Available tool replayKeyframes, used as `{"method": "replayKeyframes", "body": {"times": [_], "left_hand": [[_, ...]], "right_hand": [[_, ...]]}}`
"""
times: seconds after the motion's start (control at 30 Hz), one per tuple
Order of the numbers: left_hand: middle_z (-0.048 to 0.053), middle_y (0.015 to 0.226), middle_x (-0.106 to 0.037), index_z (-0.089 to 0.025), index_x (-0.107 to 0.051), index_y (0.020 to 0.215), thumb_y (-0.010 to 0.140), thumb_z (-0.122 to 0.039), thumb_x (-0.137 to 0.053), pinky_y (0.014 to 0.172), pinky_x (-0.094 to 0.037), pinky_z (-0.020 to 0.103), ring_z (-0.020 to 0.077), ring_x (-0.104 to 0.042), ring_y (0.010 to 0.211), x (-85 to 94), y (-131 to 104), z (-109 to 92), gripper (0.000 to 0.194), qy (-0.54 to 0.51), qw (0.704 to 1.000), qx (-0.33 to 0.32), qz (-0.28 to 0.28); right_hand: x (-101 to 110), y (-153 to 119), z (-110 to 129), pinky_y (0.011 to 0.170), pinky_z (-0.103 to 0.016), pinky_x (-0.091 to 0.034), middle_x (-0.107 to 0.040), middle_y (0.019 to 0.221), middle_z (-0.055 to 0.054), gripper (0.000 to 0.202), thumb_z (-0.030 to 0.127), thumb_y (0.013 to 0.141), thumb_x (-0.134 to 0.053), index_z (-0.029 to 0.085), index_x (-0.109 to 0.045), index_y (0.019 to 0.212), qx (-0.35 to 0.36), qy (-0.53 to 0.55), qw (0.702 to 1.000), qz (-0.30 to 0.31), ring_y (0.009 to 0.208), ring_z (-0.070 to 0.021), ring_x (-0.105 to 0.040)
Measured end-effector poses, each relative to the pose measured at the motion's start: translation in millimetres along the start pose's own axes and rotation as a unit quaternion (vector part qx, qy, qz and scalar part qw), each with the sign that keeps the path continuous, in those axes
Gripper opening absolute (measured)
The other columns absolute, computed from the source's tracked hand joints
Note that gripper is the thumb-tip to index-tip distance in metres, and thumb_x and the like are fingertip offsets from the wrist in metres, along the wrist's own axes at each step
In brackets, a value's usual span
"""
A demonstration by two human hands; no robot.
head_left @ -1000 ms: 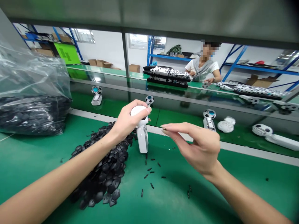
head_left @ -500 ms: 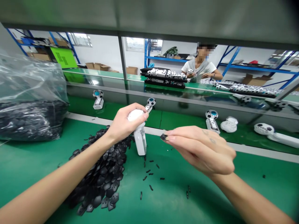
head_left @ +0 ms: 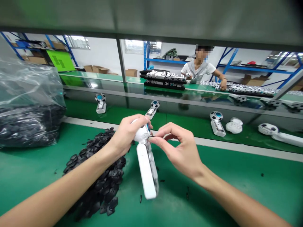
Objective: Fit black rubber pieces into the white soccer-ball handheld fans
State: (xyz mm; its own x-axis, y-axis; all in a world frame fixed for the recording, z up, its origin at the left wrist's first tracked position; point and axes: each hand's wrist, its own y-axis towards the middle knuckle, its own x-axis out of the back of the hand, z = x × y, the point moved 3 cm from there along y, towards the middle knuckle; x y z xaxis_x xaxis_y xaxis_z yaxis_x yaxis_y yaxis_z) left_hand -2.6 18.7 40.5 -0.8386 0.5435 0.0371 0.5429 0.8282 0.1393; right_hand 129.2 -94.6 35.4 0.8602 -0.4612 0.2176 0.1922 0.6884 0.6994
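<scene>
My left hand (head_left: pixel 124 132) is closed around the round head of a white plastic handheld device (head_left: pixel 146 171), whose long handle hangs down toward me. My right hand (head_left: pixel 181 146) pinches a small black plastic piece (head_left: pixel 151 136) against the side of the device, just below the head; the fingertips hide most of it. Beneath my left forearm lies a heap of black five-sided plastic pieces (head_left: pixel 112 176). A few thin black slivers, such as one sliver (head_left: pixel 140 198), are scattered on the green table (head_left: pixel 213 195) under the device.
At left stands a clear plastic bag (head_left: pixel 30 126) of black pieces. Beyond the white strip are football-patterned devices: one at left (head_left: pixel 101 105), one in the middle (head_left: pixel 151 112), several at right (head_left: pixel 217 127). Across the line, a co-worker (head_left: pixel 201 71) sits behind loaded black trays (head_left: pixel 163 84).
My right hand has moved left, bringing the black piece to the device. The device has come nearer and turned, its handle now lower. The co-worker's arm has reached out to the trays.
</scene>
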Motion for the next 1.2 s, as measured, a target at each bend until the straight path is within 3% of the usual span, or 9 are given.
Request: {"method": "replayKeyframes", "body": {"times": [0.1, 0.2, 0.4, 0.57, 0.77, 0.93, 1.2], "left_hand": [[0.001, 0.069, -0.057, -0.015, -0.067, 0.07, 0.079, -0.046, -0.074, 0.051, -0.038, 0.023, 0.0113, -0.048, 0.059, -12.7, -7.1, 7.3, 0.033, -0.054, 0.993, 0.098, 0.024], [0.001, 0.071, -0.057, -0.015, -0.066, 0.072, 0.078, -0.048, -0.076, 0.052, -0.037, 0.024, 0.0123, -0.049, 0.061, -15.4, -11.3, 10.1, 0.035, -0.062, 0.99, 0.125, 0.017], [0.001, 0.073, -0.059, -0.015, -0.067, 0.069, 0.084, -0.048, -0.075, 0.056, -0.037, 0.024, 0.0119, -0.049, 0.065, -14.4, -14.3, 3.4, 0.037, -0.022, 0.997, 0.072, 0.011], [0.0, 0.069, -0.062, -0.016, -0.067, 0.069, 0.083, -0.045, -0.073, 0.053, -0.036, 0.025, 0.012, -0.05, 0.062, -17.3, -17.7, 0.6, 0.032, -0.012, 0.998, 0.055, -0.007], [0.0, 0.072, -0.066, -0.017, -0.07, 0.073, 0.086, -0.043, -0.07, 0.056, -0.039, 0.023, 0.0126, -0.054, 0.065, -16.3, -23.7, -11.6, 0.029, 0.08, 0.996, -0.003, -0.037], [-0.001, 0.066, -0.063, -0.017, -0.069, 0.069, 0.084, -0.041, -0.068, 0.051, -0.036, 0.022, 0.0113, -0.05, 0.06, -14.0, -26.5, -23.8, 0.028, 0.133, 0.99, -0.022, -0.044], [-0.001, 0.064, -0.062, -0.017, -0.067, 0.067, 0.081, -0.039, -0.067, 0.049, -0.035, 0.02, 0.0114, -0.049, 0.058, -13.9, -29.2, -24.5, 0.026, 0.14, 0.989, -0.019, -0.038]], "right_hand": [[-4.1, -4.4, -4.4, 0.067, -0.026, -0.057, -0.077, 0.082, 0.002, 0.014, 0.017, 0.093, -0.079, 0.021, -0.071, 0.082, -0.056, 0.003, 0.998, 0.034, 0.073, -0.0142, -0.071], [-3.6, -6.5, -4.2, 0.068, -0.027, -0.055, -0.078, 0.085, 0.001, 0.013, 0.017, 0.093, -0.077, 0.021, -0.071, 0.083, -0.061, -0.032, 0.996, 0.06, 0.075, -0.0149, -0.071], [-3.3, -6.5, 0.0, 0.067, -0.026, -0.055, -0.079, 0.081, 0.002, 0.013, 0.016, 0.093, -0.077, 0.02, -0.073, 0.081, -0.073, -0.025, 0.995, 0.069, 0.071, -0.0145, -0.071], [-3.4, -6.6, -2.6, 0.062, -0.023, -0.056, -0.079, 0.075, 0.003, 0.015, 0.017, 0.084, -0.088, 0.021, -0.076, 0.074, -0.132, 0.049, 0.988, 0.058, 0.063, -0.0136, -0.071], [-2.0, -5.9, -0.8, 0.068, -0.024, -0.059, -0.078, 0.075, 0.004, 0.018, 0.02, 0.081, -0.091, 0.022, -0.074, 0.076, -0.166, 0.062, 0.983, 0.054, 0.069, -0.0151, -0.074], [-3.7, -1.9, 1.9, 0.056, -0.019, -0.051, -0.078, 0.077, 0.006, 0.027, 0.021, 0.077, -0.094, 0.023, -0.068, 0.085, -0.212, 0.08, 0.971, 0.081, 0.07, -0.0139, -0.074], [-2.5, -2.7, 7.6, 0.058, -0.021, -0.047, -0.078, 0.079, 0.007, 0.029, 0.026, 0.082, -0.092, 0.024, -0.064, 0.086, -0.177, -0.015, 0.98, 0.092, 0.073, -0.0134, -0.073]]}}
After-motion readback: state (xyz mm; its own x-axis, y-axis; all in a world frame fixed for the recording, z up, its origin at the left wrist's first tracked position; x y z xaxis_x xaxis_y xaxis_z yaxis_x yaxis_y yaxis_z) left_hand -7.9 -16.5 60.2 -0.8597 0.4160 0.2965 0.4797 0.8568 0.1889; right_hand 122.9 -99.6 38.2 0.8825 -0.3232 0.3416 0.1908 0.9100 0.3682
